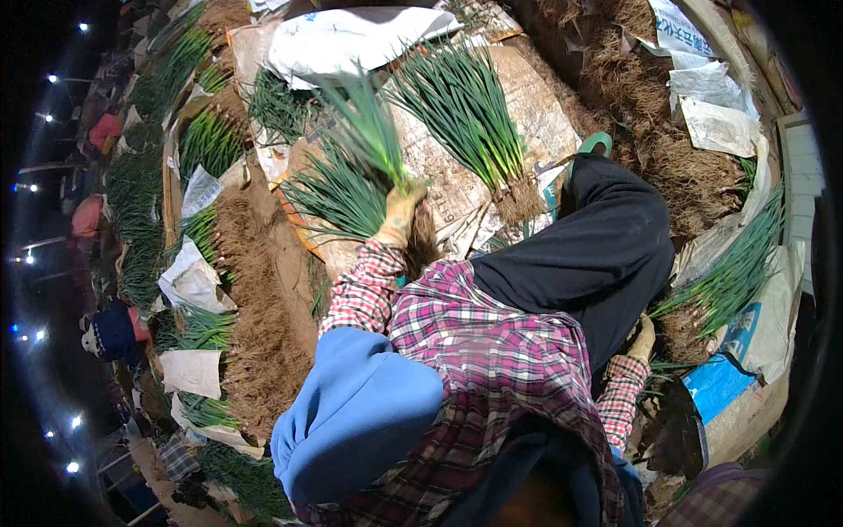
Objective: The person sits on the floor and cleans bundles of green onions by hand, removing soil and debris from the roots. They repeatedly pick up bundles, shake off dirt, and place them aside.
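My left hand (400, 209), in a soiled glove, grips a bunch of green onions (375, 141) around its pale stems; the leaf tips are blurred. Beneath it, more green onions (339, 197) lie on a dirty woven sack (546, 118). A larger bunch of green onions (464, 112) rests to the right on the same sack, its brown roots facing me. My right hand (642, 340), also gloved, is down by my right side, against or close to the roots of another green onion pile (731, 283). Its fingers are partly hidden.
A white sack (355, 39) lies at the far edge. Rows of rooted onions (253, 316) line the left, and a dense root pile (685, 158) stands at upper right. My bent leg (593, 237) lies between the sack and the right pile. People (115, 332) are at far left.
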The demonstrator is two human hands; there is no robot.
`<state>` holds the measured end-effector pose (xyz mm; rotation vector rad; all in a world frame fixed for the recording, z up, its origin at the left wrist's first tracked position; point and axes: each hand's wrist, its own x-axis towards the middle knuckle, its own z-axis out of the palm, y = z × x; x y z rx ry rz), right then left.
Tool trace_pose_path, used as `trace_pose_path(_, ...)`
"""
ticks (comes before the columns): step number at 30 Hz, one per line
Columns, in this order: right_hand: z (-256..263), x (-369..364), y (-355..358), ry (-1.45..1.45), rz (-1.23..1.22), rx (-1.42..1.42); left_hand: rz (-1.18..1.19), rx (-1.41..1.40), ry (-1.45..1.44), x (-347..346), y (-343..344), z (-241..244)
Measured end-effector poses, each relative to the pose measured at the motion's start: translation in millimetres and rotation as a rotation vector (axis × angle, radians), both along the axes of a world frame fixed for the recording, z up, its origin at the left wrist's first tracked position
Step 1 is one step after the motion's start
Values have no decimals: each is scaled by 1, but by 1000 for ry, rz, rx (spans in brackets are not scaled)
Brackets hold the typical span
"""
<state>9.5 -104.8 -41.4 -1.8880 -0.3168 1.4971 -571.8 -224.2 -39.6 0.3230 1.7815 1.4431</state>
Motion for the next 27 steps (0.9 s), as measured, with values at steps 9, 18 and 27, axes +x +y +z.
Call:
trace_pose_path(9,-11,1,-26,-280,27,68,-447,-295,212,33,-76,-93)
trace_pose_path(18,22,-1,-27,-267,161,-27,-495,-611,-165,3,-53,-103)
trace_pose_path(27,67,89,-48,-598,-145,55,-735,-656,-32,14,18,-89)
